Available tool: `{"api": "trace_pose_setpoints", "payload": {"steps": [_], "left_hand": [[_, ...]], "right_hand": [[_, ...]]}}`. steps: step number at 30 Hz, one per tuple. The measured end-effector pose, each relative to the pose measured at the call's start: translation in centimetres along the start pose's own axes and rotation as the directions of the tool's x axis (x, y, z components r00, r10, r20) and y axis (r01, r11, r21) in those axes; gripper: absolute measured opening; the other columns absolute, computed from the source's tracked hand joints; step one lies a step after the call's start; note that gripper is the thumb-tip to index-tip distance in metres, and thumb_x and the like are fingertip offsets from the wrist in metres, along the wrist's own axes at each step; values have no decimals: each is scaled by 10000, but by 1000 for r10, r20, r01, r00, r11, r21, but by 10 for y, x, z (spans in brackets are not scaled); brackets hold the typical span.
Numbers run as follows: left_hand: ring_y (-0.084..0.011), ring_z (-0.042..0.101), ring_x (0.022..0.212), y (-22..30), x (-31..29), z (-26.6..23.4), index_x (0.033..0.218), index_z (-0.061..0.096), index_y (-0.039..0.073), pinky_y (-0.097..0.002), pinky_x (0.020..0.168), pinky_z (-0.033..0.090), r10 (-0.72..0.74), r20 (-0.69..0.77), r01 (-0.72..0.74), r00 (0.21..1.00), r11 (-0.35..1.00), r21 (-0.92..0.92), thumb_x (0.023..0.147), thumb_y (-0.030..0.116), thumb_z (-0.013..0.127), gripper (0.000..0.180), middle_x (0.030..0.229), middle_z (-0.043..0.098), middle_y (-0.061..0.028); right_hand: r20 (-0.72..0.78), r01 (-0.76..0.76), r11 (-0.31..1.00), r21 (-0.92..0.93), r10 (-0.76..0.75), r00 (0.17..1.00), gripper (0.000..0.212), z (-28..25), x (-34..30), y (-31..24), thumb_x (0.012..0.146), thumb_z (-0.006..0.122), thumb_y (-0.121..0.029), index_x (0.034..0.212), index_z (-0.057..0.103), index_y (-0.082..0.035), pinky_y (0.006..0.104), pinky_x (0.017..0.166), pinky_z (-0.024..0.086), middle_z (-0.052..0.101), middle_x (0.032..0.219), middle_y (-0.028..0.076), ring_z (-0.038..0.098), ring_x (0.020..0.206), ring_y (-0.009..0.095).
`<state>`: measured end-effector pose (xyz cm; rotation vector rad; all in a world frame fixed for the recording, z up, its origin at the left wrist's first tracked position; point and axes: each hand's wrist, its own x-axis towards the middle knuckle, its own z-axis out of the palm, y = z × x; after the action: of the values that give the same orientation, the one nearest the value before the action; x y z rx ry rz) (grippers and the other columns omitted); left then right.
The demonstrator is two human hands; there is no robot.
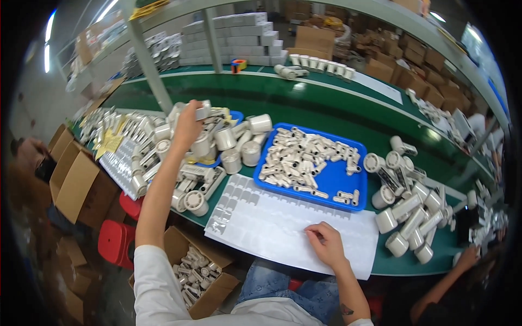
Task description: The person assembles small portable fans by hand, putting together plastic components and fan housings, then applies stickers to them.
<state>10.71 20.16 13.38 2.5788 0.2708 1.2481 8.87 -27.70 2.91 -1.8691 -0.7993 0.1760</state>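
Observation:
My left hand (188,126) reaches over the pile at the left, fingers closed on a white plastic device with a round end (203,110). Around it lie several white cylinder-headed devices (224,138), heaped partly over a blue tray (237,116). My right hand (326,245) is above a white sticker sheet (266,231) at the table's near edge. Its fingers are curled, thumb and forefinger close together; whatever they may pinch is too small to make out. Grey labels show along the sheet's left and far edges.
A blue tray (337,175) of small white parts stands beyond the sheet. More white devices (411,217) are heaped at the right, near another person's hand (467,257). An open carton (204,282) of parts sits below the table; red stools (116,243) stand left. A metal post (149,68) rises beyond.

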Motion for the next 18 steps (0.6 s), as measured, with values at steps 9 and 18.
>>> {"api": "trace_pose_setpoints", "payload": {"steps": [9, 18], "left_hand": [[-310, 605, 1077, 2, 15, -31, 1113, 624, 15, -358, 977, 462, 61, 468, -24, 882, 996, -84, 681, 33, 663, 434, 1135, 619, -155], [-345, 586, 1114, 20, 22, -26, 1069, 649, 31, -395, 961, 452, 51, 376, -68, 925, 997, 32, 742, 220, 786, 402, 1182, 612, -171]], "right_hand": [[23, 81, 996, -33, -80, 997, 127, -5, 2, 5, 887, 641, -135, 970, 684, -50, 316, 671, 486, 620, 803, 94, 606, 734, 234], [-53, 404, 902, 155, -401, 915, 141, -92, -4, -100, 873, 637, -111, 994, 683, -55, 350, 628, 485, 646, 808, 92, 617, 711, 243]]}}
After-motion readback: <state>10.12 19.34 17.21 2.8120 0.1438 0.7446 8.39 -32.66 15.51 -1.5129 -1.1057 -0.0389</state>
